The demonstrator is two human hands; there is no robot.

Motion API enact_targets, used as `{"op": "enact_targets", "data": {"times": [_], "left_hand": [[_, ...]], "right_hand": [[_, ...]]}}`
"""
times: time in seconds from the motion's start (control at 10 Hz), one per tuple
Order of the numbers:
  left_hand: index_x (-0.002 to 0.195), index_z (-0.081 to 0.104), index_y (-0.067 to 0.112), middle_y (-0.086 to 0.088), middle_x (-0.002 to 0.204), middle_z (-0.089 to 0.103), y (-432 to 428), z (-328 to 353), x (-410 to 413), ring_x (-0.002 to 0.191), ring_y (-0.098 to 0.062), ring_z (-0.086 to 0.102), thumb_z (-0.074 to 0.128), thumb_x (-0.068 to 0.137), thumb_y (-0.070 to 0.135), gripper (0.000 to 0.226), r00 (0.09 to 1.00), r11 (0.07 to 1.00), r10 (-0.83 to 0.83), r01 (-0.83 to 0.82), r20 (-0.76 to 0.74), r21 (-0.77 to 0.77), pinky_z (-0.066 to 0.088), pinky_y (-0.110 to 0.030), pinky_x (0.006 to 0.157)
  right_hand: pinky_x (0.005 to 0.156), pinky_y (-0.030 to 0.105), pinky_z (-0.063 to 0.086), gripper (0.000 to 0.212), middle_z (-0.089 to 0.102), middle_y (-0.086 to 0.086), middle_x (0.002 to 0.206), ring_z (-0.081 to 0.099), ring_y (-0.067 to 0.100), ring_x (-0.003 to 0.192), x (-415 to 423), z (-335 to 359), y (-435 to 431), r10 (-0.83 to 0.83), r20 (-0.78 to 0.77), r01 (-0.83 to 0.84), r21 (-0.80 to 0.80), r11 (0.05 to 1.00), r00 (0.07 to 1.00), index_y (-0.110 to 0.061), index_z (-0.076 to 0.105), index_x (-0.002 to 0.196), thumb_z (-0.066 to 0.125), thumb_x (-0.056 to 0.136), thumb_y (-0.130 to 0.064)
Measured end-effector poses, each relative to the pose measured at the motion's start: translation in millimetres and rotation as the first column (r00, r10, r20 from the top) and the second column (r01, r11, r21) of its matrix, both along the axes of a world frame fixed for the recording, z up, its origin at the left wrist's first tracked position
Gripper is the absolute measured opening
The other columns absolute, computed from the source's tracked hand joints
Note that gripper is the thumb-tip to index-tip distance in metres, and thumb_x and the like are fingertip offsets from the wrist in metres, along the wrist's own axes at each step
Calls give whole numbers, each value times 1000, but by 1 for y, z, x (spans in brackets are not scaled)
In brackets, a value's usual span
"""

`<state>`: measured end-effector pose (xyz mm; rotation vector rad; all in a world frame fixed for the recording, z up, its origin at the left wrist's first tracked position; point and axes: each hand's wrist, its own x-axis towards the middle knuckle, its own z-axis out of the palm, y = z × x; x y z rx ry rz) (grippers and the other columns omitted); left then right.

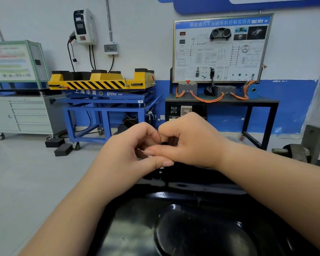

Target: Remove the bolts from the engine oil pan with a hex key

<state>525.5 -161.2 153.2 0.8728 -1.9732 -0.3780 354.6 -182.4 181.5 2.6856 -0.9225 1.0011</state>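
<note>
Below, glossy black oil pan; grey floor

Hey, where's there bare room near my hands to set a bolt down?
The glossy flat of the oil pan, between your forearms and left of its round bulge, is bare. The far flange under the left hand and right hand is crowded. The grey floor lies open at left.

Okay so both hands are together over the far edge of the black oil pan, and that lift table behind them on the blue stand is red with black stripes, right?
Not quite: the head view shows the lift table is yellow with black stripes, not red. The rest holds: the left hand and right hand meet over the far edge of the black oil pan.
</note>
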Motion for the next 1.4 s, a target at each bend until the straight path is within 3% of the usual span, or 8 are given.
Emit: {"op": "enact_targets", "data": {"times": [0.4, 0.5, 0.7, 0.9, 1.0, 1.1, 1.3, 1.4], "left_hand": [[90, 59, 37, 16, 75, 64, -4, -1, -2, 65, -2, 58, 65, 80, 29, 14, 987, 997, 77, -74, 143, -26, 41, -10, 59], [84, 60, 40, 14, 74, 63, -4, -1, -3, 64, -5, 56, 62, 83, 34, 7, 987, 997, 73, -67, 144, -48, 41, -15, 58], [64, 53, 59, 18, 70, 62, 0, -1, -3, 61, -4, 55, 63, 86, 28, 39, 979, 962, 196, -183, 46, -203, 41, -17, 56], [80, 57, 44, 14, 56, 58, 3, -1, -6, 60, -4, 55, 48, 85, 37, 12, 948, 921, 311, -283, 65, -268, 39, -16, 54], [74, 51, 38, 13, 61, 63, 4, -5, -1, 63, -3, 58, 54, 91, 29, 20, 938, 916, 346, -339, -5, -216, 45, -25, 61], [74, 54, 30, 13, 65, 64, 14, -17, 8, 62, -7, 57, 53, 92, 26, 18, 930, 917, 354, -365, -95, -161, 47, -31, 62], [83, 58, 38, 15, 72, 65, 55, -42, 18, 72, 4, 60, 41, 86, 49, 20, 929, 936, 269, -314, -252, -161, 41, -5, 65], [90, 62, 33, 3, 66, 64, 79, -61, 22, 73, -9, 64, 42, 87, 57, 32, 906, 975, 146, -199, -398, -96, 48, -23, 73]], "right_hand": [[60, 27, 49, 26, 66, 1, 60, 62, 9, 58, -8, 7, 6, -5, 44, -1, 132, 991, 999, -8, 70, 72, 68, 85, -30], [56, 12, 41, 23, 66, -3, 59, 58, 3, 55, -6, 18, 14, 73, 138, -87, 98, 991, 988, -10, 68, 69, 67, 87, -24], [63, 40, 49, 22, 67, 5, 62, 63, 22, 62, 0, 32, 30, 95, 154, -114, 115, 987, 983, -8, 69, 74, 63, 89, -24], [65, 20, 50, 17, 65, -21, 80, 62, 4, 69, -10, 24, 50, 40, 170, -86, 274, 958, 985, -24, 69, 104, 62, 91, -17], [71, 16, 52, 24, 68, -17, 99, 64, 4, 80, -32, 12, 65, -35, 267, -61, 344, 937, 963, -34, 64, 112, 60, 90, -25], [81, 22, 51, 26, 71, -9, 98, 66, 8, 90, -60, -6, 81, -111, 396, -44, 361, 932, 911, -34, 69, 103, 47, 93, -41], [80, 29, 54, 55, 73, 7, 98, 68, 22, 91, -108, -55, 112, -186, 705, -148, 384, 911, 684, -22, 74, 93, 46, 82, -68], [75, 27, 56, 58, 73, 11, 93, 70, 23, 86, -122, -73, 135, -228, 790, -115, 352, 929, 570, -17, 74, 93, 55, 76, -69]]}}
